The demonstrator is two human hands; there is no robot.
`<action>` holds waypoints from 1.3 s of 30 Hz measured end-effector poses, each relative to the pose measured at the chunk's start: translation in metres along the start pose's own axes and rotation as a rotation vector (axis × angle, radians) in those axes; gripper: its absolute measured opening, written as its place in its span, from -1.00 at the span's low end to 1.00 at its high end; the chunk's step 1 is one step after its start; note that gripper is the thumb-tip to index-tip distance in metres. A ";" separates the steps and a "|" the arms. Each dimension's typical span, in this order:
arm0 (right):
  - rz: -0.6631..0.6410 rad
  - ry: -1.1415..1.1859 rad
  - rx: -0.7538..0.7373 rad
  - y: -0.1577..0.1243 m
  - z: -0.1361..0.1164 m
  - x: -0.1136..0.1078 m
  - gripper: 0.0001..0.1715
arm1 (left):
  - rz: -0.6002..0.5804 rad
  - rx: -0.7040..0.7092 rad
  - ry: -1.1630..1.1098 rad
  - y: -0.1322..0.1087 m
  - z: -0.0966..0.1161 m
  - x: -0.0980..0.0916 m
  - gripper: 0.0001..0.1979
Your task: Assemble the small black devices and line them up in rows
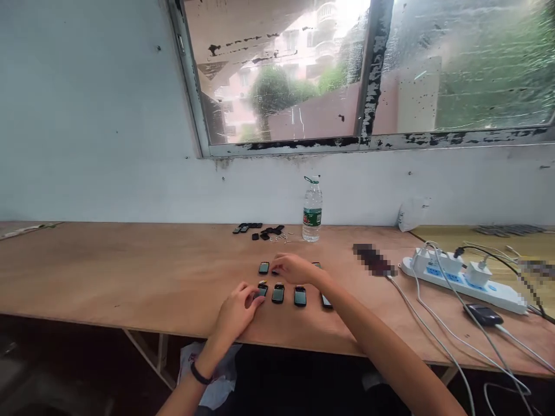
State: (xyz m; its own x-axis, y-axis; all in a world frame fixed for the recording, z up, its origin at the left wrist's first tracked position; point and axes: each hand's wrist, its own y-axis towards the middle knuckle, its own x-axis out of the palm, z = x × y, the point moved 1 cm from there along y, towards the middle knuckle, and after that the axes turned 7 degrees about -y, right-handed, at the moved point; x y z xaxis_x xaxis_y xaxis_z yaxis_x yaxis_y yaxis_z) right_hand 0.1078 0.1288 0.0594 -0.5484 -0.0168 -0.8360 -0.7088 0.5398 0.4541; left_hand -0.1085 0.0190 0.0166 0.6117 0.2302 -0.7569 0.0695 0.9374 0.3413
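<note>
Small black devices with grey screens lie in two rows on the wooden table. My left hand (236, 309) rests at the near row's left end, thumb and fingers closed around the edges of a small black device (262, 290) with a yellowish bit at its top. My right hand (295, 268) reaches across to the far row, its fingertips bent down and pressed together over a dark piece mostly hidden beneath them. Just left of those fingertips is another device (263, 267). Two more devices, one left (278, 293) and one right (300, 296), lie between my forearms; my right arm partly covers another device (326, 301).
Behind the rows are black parts (272, 231) and small light bits (281, 237). A water bottle (312, 211) stands near the wall. To the right are a blurred dark object (373, 260), a white power strip (463, 283) with cables, and a black device (483, 315).
</note>
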 end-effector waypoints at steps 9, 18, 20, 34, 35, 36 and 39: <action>-0.301 -0.170 -0.120 0.025 -0.023 0.040 -0.56 | 0.007 0.129 0.054 -0.007 0.003 0.009 -0.79; -0.347 -0.287 -0.012 0.020 -0.024 0.033 -0.72 | 0.075 0.179 0.024 -0.008 -0.006 0.013 -0.88; -0.339 -0.296 0.015 0.020 -0.027 0.032 -0.71 | 0.075 0.185 0.013 -0.008 -0.006 0.013 -0.95; -0.094 0.021 0.151 0.008 -0.023 0.027 -0.77 | 0.061 0.157 -0.034 -0.011 -0.002 0.009 -0.96; -0.072 0.086 0.131 0.007 -0.023 0.027 -0.79 | 0.059 0.153 -0.029 -0.011 -0.001 0.009 -0.97; -0.062 0.145 0.109 0.007 -0.024 0.028 -0.80 | 0.055 0.149 -0.024 -0.011 -0.001 0.009 -0.97; -0.076 0.225 0.100 0.006 -0.026 0.031 -0.82 | 0.049 0.145 -0.016 -0.010 -0.002 0.009 -0.98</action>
State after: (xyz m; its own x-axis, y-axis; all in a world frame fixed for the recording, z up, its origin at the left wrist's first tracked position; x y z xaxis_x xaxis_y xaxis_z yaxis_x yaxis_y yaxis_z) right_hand 0.0753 0.1098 0.0445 -0.5882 -0.2417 -0.7717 -0.7106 0.6099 0.3507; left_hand -0.1054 0.0122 0.0052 0.6292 0.2699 -0.7288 0.1517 0.8771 0.4558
